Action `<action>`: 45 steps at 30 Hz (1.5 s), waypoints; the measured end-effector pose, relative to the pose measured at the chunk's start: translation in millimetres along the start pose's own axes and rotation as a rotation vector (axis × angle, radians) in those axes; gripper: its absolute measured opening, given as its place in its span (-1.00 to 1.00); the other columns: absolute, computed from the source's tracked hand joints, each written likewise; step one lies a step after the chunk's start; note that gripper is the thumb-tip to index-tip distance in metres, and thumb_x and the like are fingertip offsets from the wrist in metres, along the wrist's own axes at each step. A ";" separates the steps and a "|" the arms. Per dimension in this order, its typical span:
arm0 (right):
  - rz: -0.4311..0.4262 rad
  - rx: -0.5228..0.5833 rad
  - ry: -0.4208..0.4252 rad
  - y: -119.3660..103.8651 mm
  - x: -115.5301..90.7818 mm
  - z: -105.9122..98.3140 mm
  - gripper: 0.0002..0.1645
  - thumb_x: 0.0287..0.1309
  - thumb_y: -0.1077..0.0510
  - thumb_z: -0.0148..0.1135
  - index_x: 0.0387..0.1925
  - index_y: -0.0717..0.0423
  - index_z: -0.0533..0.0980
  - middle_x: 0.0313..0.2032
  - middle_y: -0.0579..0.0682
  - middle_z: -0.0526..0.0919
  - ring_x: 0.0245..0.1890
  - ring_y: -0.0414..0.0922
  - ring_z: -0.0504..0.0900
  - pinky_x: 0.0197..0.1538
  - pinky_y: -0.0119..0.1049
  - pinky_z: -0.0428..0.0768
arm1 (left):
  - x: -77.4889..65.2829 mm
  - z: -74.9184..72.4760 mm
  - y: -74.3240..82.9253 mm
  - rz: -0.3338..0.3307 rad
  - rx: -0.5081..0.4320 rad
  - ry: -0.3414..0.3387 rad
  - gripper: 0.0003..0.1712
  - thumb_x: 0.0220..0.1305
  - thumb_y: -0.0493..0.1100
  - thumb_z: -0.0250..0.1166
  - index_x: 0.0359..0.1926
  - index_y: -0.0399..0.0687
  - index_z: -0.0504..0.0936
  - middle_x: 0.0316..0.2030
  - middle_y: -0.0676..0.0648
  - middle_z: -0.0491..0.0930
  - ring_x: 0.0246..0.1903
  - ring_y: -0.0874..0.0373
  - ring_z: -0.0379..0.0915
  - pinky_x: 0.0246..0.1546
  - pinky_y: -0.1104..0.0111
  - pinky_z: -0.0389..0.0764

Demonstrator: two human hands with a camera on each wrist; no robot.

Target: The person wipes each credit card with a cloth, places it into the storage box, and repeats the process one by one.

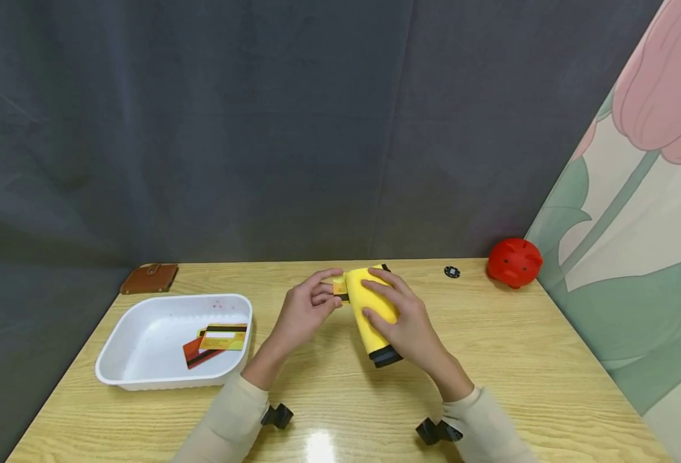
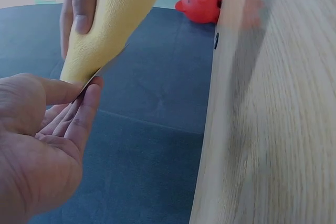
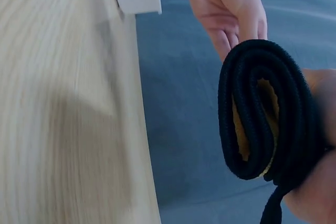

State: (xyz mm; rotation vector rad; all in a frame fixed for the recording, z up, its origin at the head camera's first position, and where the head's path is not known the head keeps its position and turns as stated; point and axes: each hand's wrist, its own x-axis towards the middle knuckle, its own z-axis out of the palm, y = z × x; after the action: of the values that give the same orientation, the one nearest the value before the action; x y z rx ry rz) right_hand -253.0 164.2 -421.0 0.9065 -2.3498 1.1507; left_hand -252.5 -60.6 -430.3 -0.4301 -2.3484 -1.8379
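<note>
My left hand (image 1: 302,311) pinches a yellow bank card (image 1: 342,290) with a dark stripe between thumb and fingers. The card's far part overlaps the edge of a rolled yellow cloth (image 1: 369,312) with black trim. My right hand (image 1: 408,320) grips that roll from its right side, fingers spread over it, above the table. In the left wrist view the thin card (image 2: 88,83) appears edge-on against the lower end of the cloth (image 2: 107,24). The right wrist view faces the roll's black-edged end (image 3: 262,108), with its layers coiled inside one another.
A white plastic tray (image 1: 114,360) at left holds several cards (image 1: 221,337), yellow and red. Behind it lies a brown leather wallet (image 1: 150,278). A red piggy bank (image 1: 514,262) stands at the back right, with a black poker chip (image 1: 452,272) beside it. A dark curtain (image 1: 259,128) hangs behind the table.
</note>
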 end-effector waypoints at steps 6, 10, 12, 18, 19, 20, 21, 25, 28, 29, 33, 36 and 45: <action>-0.056 -0.011 -0.053 -8.3 -2.0 4.6 -0.40 0.17 0.26 0.50 0.26 0.02 0.61 0.41 0.00 0.47 0.40 0.07 0.50 0.14 -0.10 0.69 | -0.3 0.1 0.3 0.022 0.007 0.008 -0.44 0.40 -0.32 0.33 0.38 -0.02 0.52 -0.03 -0.17 0.77 -0.06 0.08 0.77 -0.05 0.40 0.76; -0.068 -0.043 -0.053 -8.6 -2.6 3.7 -0.40 0.17 0.27 0.50 0.27 0.02 0.61 0.41 0.01 0.47 0.39 0.08 0.51 0.17 -0.04 0.68 | -0.9 -0.1 2.4 0.021 0.002 0.010 -0.44 0.40 -0.32 0.33 0.37 0.00 0.53 -0.04 -0.14 0.77 -0.06 0.09 0.77 -0.05 0.41 0.76; -0.067 -0.063 -0.040 -7.6 -2.1 2.4 -0.40 0.17 0.27 0.50 0.26 0.02 0.61 0.41 0.01 0.48 0.39 0.08 0.51 0.17 -0.02 0.68 | -1.3 0.0 3.2 0.028 -0.004 0.008 -0.45 0.40 -0.33 0.33 0.37 -0.02 0.53 -0.05 -0.14 0.77 -0.07 0.08 0.78 -0.06 0.40 0.76; -0.007 -0.067 0.028 -1.3 1.9 -6.4 -0.42 0.15 0.27 0.51 0.23 0.02 0.63 0.40 -0.01 0.50 0.40 0.07 0.51 0.21 -0.14 0.65 | -1.7 1.5 3.7 0.064 -0.008 0.009 -0.47 0.39 -0.31 0.35 0.34 0.06 0.58 -0.08 -0.13 0.78 -0.10 0.10 0.78 -0.08 0.41 0.76; 0.011 -0.061 0.041 1.1 2.4 -8.5 -0.42 0.15 0.27 0.51 0.23 0.02 0.63 0.39 -0.01 0.51 0.40 0.07 0.50 0.24 -0.24 0.61 | -1.7 1.9 3.3 0.068 -0.006 0.012 -0.47 0.38 -0.31 0.36 0.33 0.09 0.58 -0.09 -0.13 0.78 -0.11 0.11 0.79 -0.09 0.42 0.76; 0.027 -0.058 0.053 3.7 2.9 -10.8 -0.42 0.16 0.26 0.51 0.23 0.02 0.63 0.39 -0.01 0.51 0.41 0.07 0.49 0.27 -0.35 0.56 | -1.7 2.3 3.0 0.074 -0.005 0.015 -0.47 0.38 -0.32 0.36 0.32 0.09 0.59 -0.10 -0.14 0.78 -0.12 0.10 0.79 -0.10 0.42 0.76; 0.042 -0.056 0.065 6.8 3.4 -13.3 -0.42 0.16 0.26 0.51 0.23 0.03 0.63 0.39 0.00 0.51 0.41 0.08 0.48 0.29 -0.45 0.50 | -1.9 2.5 2.9 0.077 -0.004 0.017 -0.47 0.37 -0.32 0.36 0.32 0.10 0.59 -0.11 -0.15 0.78 -0.12 0.10 0.79 -0.10 0.42 0.76; 0.089 -0.057 0.120 20.6 4.8 -23.8 -0.43 0.15 0.30 0.50 0.22 0.10 0.63 0.37 0.07 0.52 0.38 0.13 0.50 0.20 -0.76 0.34 | -2.4 0.6 4.8 0.080 -0.002 0.008 -0.46 0.38 -0.35 0.34 0.32 0.10 0.59 -0.11 -0.19 0.77 -0.12 0.00 0.79 -0.12 0.43 0.76; 0.115 -0.067 0.155 29.0 5.0 -31.3 -0.44 0.13 0.32 0.50 0.20 0.13 0.63 0.36 0.10 0.53 0.35 0.15 0.52 0.11 -0.81 0.33 | -2.8 -6.7 8.5 0.097 0.013 0.004 -0.47 0.39 -0.35 0.32 0.32 0.12 0.59 -0.10 -0.17 0.77 -0.13 -0.05 0.78 -0.13 0.42 0.76; 0.123 -0.065 0.162 30.8 5.3 -33.4 -0.44 0.13 0.32 0.50 0.20 0.14 0.63 0.36 0.09 0.53 0.35 0.16 0.52 0.11 -0.80 0.33 | -3.1 -10.6 10.3 0.106 0.020 0.007 -0.47 0.40 -0.34 0.32 0.32 0.13 0.58 -0.10 -0.15 0.77 -0.13 -0.04 0.78 -0.14 0.42 0.76; 0.134 -0.049 0.163 32.9 7.0 -38.3 -0.44 0.14 0.30 0.49 0.22 0.14 0.63 0.37 0.10 0.51 0.38 0.17 0.47 0.12 -0.78 0.33 | -6.3 -32.2 18.0 0.138 0.045 0.061 -0.46 0.41 -0.33 0.32 0.32 0.18 0.58 -0.10 -0.14 0.77 -0.16 0.04 0.78 -0.15 0.40 0.76; 0.140 -0.031 0.156 32.8 8.7 -39.4 -0.43 0.15 0.30 0.49 0.23 0.13 0.62 0.38 0.09 0.50 0.39 0.16 0.46 0.12 -0.77 0.34 | -11.8 -51.2 22.4 0.143 0.069 0.116 -0.46 0.41 -0.33 0.32 0.32 0.21 0.57 -0.10 -0.15 0.77 -0.17 0.08 0.78 -0.18 0.43 0.74; 0.147 -0.025 0.157 34.5 10.3 -43.3 -0.43 0.14 0.30 0.49 0.22 0.12 0.62 0.37 0.09 0.52 0.41 0.15 0.45 0.13 -0.79 0.33 | -44.8 -109.9 17.6 0.074 0.186 0.180 -0.47 0.45 -0.30 0.28 0.37 0.15 0.53 -0.09 -0.18 0.76 -0.20 0.29 0.75 -0.37 0.39 0.69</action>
State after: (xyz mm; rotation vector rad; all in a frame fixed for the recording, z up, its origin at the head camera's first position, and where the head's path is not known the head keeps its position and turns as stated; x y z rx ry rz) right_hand -282.2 210.8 -408.6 0.6193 -2.3276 1.1989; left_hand -212.7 -169.3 -398.7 -0.3108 -2.3198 -1.5387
